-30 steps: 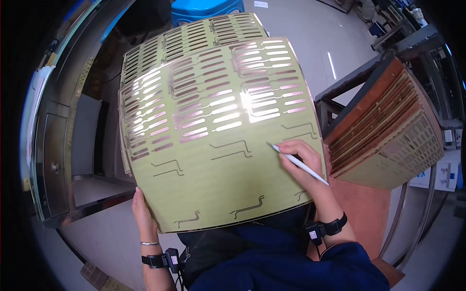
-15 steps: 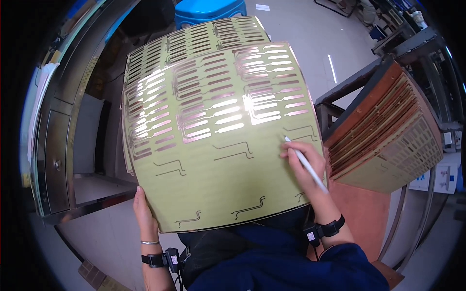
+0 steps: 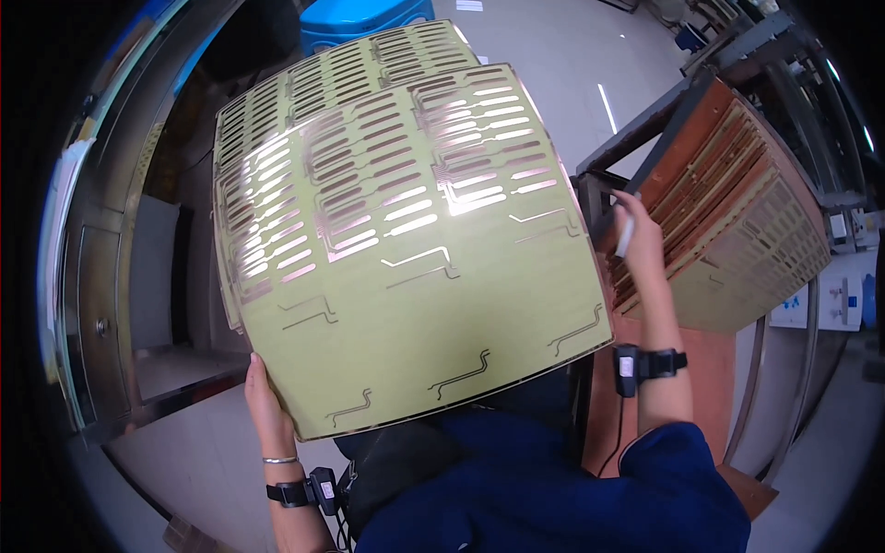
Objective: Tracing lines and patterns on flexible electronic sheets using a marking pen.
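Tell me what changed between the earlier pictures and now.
The right hand, with the white pen in it, left the yellow-green sheet and moved right to the stack of brown sheets. The left hand stayed gripping the sheet's lower left edge, held up as before.

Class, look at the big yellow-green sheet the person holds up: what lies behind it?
Behind the yellow-green sheet a second slotted sheet of the same kind peeks out along the top and left edge. The rest of it is covered.
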`<control>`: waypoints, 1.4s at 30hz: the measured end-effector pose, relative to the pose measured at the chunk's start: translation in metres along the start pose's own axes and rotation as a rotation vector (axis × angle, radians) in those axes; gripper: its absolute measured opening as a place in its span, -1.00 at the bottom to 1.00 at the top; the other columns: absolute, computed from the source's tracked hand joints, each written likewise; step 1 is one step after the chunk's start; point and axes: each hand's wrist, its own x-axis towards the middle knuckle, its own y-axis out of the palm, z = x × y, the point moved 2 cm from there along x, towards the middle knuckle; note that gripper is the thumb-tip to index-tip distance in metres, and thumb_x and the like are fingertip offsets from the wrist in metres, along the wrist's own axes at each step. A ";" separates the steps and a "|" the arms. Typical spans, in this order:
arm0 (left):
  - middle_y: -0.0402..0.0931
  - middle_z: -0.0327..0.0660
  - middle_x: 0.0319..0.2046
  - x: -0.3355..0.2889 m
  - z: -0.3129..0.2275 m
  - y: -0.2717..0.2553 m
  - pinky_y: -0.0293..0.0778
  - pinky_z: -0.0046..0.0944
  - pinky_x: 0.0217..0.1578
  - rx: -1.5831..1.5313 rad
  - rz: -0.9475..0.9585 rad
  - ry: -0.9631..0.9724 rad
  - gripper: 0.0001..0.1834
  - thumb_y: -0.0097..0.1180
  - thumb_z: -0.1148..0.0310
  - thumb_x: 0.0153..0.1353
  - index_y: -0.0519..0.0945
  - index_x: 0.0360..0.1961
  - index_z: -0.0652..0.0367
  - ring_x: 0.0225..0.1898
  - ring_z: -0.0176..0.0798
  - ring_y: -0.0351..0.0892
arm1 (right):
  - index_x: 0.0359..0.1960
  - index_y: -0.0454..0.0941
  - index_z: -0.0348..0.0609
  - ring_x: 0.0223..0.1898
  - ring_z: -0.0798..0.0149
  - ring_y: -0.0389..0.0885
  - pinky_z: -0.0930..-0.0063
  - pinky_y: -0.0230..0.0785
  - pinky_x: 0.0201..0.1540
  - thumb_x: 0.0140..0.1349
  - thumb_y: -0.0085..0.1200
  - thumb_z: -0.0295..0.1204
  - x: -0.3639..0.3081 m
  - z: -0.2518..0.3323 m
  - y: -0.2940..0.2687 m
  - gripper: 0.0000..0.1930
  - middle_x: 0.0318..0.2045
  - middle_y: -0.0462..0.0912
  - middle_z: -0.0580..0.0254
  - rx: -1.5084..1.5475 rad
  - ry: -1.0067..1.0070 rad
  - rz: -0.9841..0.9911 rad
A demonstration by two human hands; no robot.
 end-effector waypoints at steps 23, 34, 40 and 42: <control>0.57 -0.12 -0.19 -0.011 0.017 -0.020 0.50 -0.39 -0.17 -0.124 0.236 -0.211 -0.63 -0.13 0.20 0.39 0.49 -0.09 0.34 -0.21 -0.37 0.57 | -0.19 0.53 -0.29 -0.33 0.57 0.47 0.70 0.33 -0.27 0.37 -0.07 -0.30 -0.067 -0.015 0.018 -0.73 -0.35 0.58 0.34 0.746 -0.025 0.072; 0.50 -0.23 -0.21 -0.029 0.026 -0.027 0.37 -0.48 -0.08 -0.019 0.248 -0.117 -0.71 -0.03 0.28 0.35 0.41 -0.04 0.26 -0.15 -0.44 0.46 | -0.13 0.51 -0.32 -0.27 0.52 0.50 0.68 0.33 -0.19 0.38 -0.10 -0.33 -0.070 -0.014 0.017 -0.73 -0.29 0.59 0.29 0.771 -0.057 0.052; 0.48 -0.19 -0.14 -0.011 0.022 -0.014 0.33 -0.43 -0.03 0.171 0.206 0.045 -0.68 -0.03 0.30 0.35 0.39 -0.01 0.31 -0.12 -0.41 0.42 | 0.02 0.44 -0.30 -0.41 0.61 0.46 0.78 0.32 -0.33 0.37 -0.09 -0.37 -0.073 -0.008 0.013 -0.70 -0.36 0.58 0.37 1.038 0.094 0.103; 0.50 -0.19 -0.16 -0.008 0.025 -0.008 0.35 -0.43 -0.06 0.180 0.216 0.020 -0.68 -0.05 0.28 0.36 0.41 -0.02 0.32 -0.14 -0.42 0.43 | 0.05 0.42 -0.29 -0.47 0.64 0.42 0.80 0.31 -0.39 0.36 -0.07 -0.37 -0.074 -0.003 0.008 -0.68 -0.39 0.57 0.40 1.026 0.088 0.111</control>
